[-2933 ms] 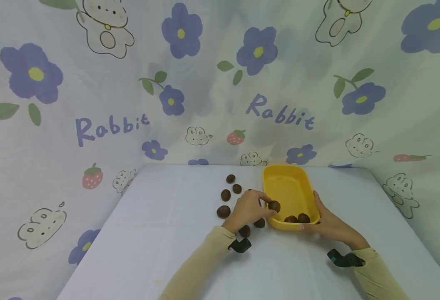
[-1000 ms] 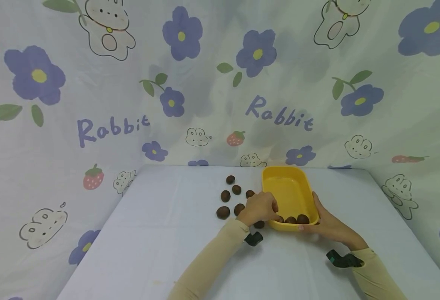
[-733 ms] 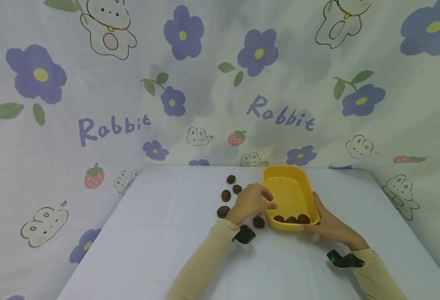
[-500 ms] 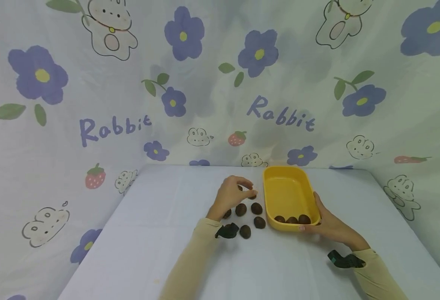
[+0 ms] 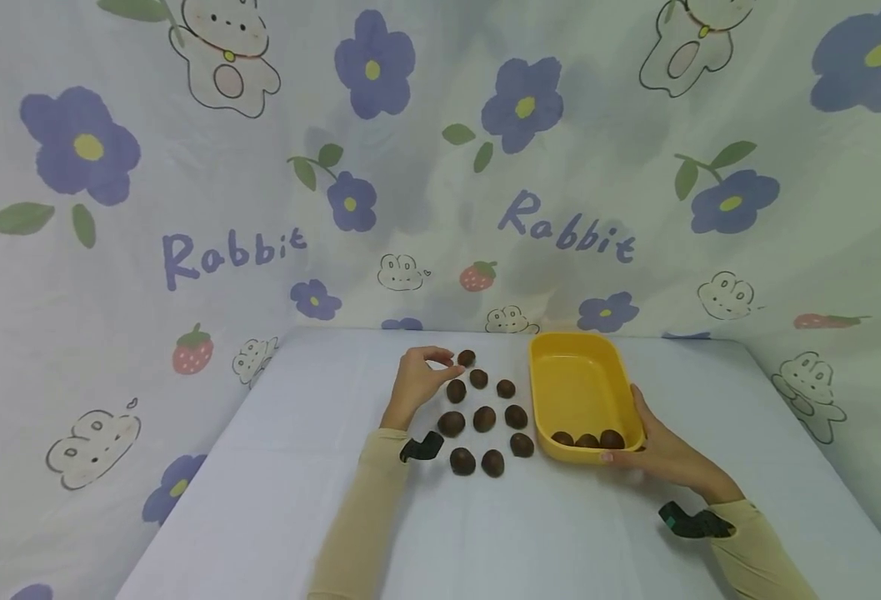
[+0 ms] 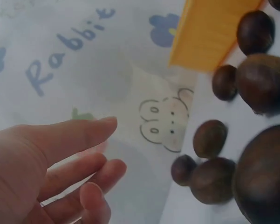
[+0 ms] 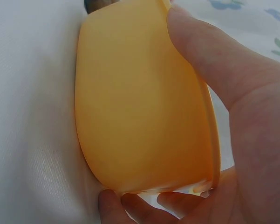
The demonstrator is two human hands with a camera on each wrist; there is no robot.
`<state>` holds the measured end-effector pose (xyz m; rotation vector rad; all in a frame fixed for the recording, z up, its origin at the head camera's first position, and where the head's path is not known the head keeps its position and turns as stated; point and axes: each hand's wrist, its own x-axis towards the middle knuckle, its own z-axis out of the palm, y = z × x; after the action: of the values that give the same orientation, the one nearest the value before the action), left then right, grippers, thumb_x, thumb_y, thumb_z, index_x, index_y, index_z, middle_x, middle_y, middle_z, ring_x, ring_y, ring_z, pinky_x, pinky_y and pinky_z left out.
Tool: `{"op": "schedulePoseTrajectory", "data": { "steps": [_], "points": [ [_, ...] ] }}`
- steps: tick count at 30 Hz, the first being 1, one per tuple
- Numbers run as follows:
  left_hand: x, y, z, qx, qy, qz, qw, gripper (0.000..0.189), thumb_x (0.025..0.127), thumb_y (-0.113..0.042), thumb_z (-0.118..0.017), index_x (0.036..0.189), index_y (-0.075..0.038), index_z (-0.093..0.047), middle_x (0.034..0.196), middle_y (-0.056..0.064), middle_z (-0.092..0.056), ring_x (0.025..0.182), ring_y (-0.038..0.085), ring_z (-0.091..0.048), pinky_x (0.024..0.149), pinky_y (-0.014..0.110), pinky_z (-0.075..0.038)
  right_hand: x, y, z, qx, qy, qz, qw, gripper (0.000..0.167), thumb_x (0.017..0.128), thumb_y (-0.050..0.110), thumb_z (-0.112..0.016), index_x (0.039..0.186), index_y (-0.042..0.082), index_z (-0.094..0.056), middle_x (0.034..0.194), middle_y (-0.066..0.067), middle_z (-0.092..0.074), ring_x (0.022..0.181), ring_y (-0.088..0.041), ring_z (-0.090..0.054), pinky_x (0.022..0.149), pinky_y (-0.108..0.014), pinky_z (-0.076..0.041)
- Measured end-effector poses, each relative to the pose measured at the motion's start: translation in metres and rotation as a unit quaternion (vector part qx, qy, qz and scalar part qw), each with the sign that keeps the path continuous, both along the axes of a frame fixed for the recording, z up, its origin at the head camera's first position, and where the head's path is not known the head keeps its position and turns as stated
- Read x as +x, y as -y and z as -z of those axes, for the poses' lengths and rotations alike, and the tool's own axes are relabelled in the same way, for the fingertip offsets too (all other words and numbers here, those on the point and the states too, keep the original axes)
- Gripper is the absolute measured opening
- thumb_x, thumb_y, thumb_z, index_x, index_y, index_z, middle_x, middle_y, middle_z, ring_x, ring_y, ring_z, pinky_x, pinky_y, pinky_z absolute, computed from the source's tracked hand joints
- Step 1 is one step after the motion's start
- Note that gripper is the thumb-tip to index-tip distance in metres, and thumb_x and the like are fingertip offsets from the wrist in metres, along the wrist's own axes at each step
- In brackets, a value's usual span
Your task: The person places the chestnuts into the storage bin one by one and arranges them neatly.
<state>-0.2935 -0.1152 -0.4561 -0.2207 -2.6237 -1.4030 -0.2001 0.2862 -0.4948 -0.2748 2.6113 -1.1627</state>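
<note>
My left hand [image 5: 419, 382] hovers at the left of the loose chestnuts with its fingers loosely bent and nothing between them. The left wrist view shows the thumb [image 6: 79, 137] apart from the other fingers, clear of the chestnuts [image 6: 213, 179]. Closest to the fingertips in the head view is the farthest chestnut [image 5: 466, 358]; I cannot tell whether they touch it. My right hand [image 5: 668, 446] grips the near right corner of a yellow plastic tray [image 5: 532, 375], its thumb [image 7: 202, 44] on the rim. Three chestnuts [image 5: 587, 441] lie in a row at the tray's near end.
Several more chestnuts [image 5: 484, 418] are scattered on the white-covered table [image 5: 282, 500], left of the tray. A patterned cloth [image 5: 425, 150] hangs behind and along both sides. Each wrist carries a small black camera [image 5: 422, 447].
My left hand lowered a chestnut into the tray's near left corner and let it go. It then moved left, past the loose chestnuts. My right hand stays on the tray.
</note>
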Motion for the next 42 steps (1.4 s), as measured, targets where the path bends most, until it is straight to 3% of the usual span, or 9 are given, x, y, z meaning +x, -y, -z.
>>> {"op": "schedulePoseTrajectory", "data": {
  "steps": [10, 21, 29, 42],
  "points": [
    [-0.007, 0.002, 0.020, -0.044, 0.071, -0.035, 0.9959, 0.040, 0.083, -0.026, -0.087, 0.116, -0.005, -0.076, 0.105, 0.008, -0.079, 0.104, 0.028, -0.068, 0.091, 0.044, -0.054, -0.001, -0.001, 0.001, -0.005, -0.006, -0.003, 1.0000, 0.135, 0.085, 0.046, -0.080, 0.161, 0.009, 0.026, 0.170, -0.032, 0.005, 0.153, -0.060, -0.013, 0.112, -0.081, -0.021],
    [-0.006, 0.003, 0.027, -0.087, 0.123, -0.035, 0.9880, 0.043, 0.080, -0.027, -0.089, 0.117, -0.008, -0.076, 0.113, 0.007, -0.076, 0.112, 0.030, -0.067, 0.098, 0.049, -0.052, -0.001, -0.001, 0.002, -0.004, -0.011, -0.005, 0.9999, 0.134, 0.085, 0.047, -0.080, 0.161, 0.013, 0.026, 0.171, -0.032, 0.002, 0.152, -0.059, -0.019, 0.111, -0.081, -0.024],
    [-0.006, 0.002, 0.031, -0.112, 0.127, -0.015, 0.9855, 0.048, 0.076, -0.024, -0.091, 0.119, -0.009, -0.075, 0.119, 0.007, -0.075, 0.113, 0.030, -0.067, 0.100, 0.049, -0.051, -0.001, 0.000, 0.003, 0.000, -0.007, 0.000, 1.0000, 0.135, 0.085, 0.048, -0.080, 0.161, 0.014, 0.026, 0.171, -0.032, 0.002, 0.152, -0.059, -0.018, 0.111, -0.080, -0.024],
    [-0.003, -0.001, 0.030, -0.143, 0.116, -0.013, 0.9828, 0.047, 0.077, -0.021, -0.090, 0.119, -0.009, -0.074, 0.116, 0.006, -0.075, 0.116, 0.030, -0.066, 0.102, 0.053, -0.050, 0.001, 0.000, 0.001, -0.003, -0.007, 0.002, 1.0000, 0.134, 0.085, 0.047, -0.080, 0.161, 0.013, 0.026, 0.170, -0.032, 0.004, 0.153, -0.060, -0.015, 0.111, -0.081, -0.021]
  ]
}}
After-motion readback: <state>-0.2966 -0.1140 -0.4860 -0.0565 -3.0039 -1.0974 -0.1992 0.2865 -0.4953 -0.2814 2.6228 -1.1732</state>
